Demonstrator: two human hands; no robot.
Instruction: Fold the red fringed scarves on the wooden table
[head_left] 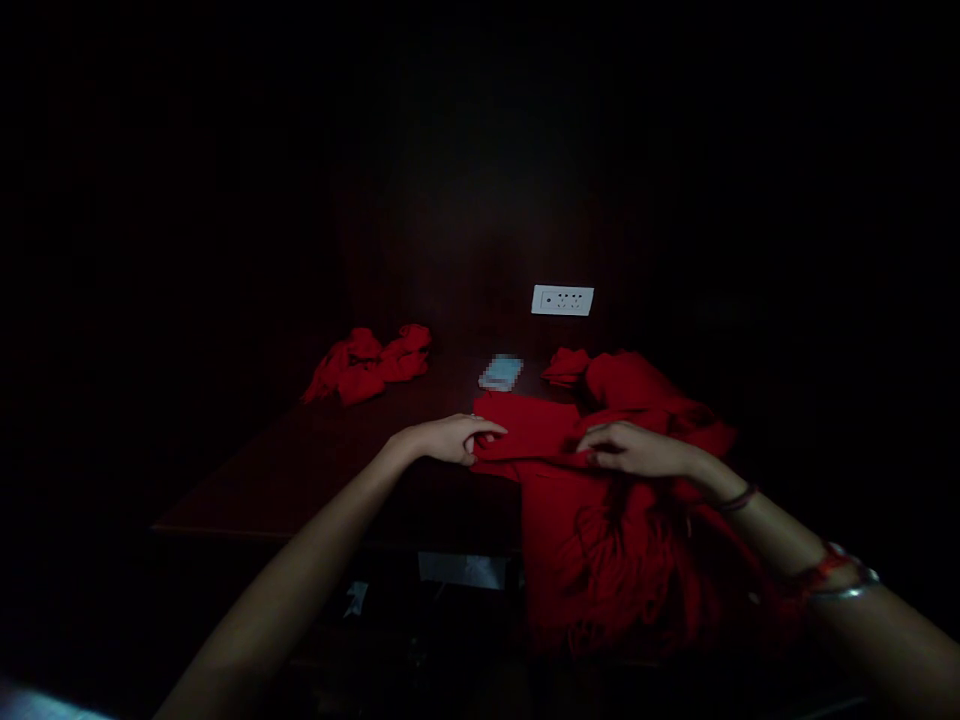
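Red cloth (529, 422): spread on counter (292, 480), in front of wall socket (562, 300), folded edge running left to right. Pinched by left hand (450, 438), left of socket, and by right hand (626, 447), before socket's right end; touching both. Left of socket: red bundle (364, 380).

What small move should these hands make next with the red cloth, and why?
I'd probably smooth the ridge between the left hand and right hand before anything else. Both hands are on the red cloth, one toward each end of that uneven line, while the patch just beyond looks flatter. Gently seems best, since a fringed part hangs over the table edge.
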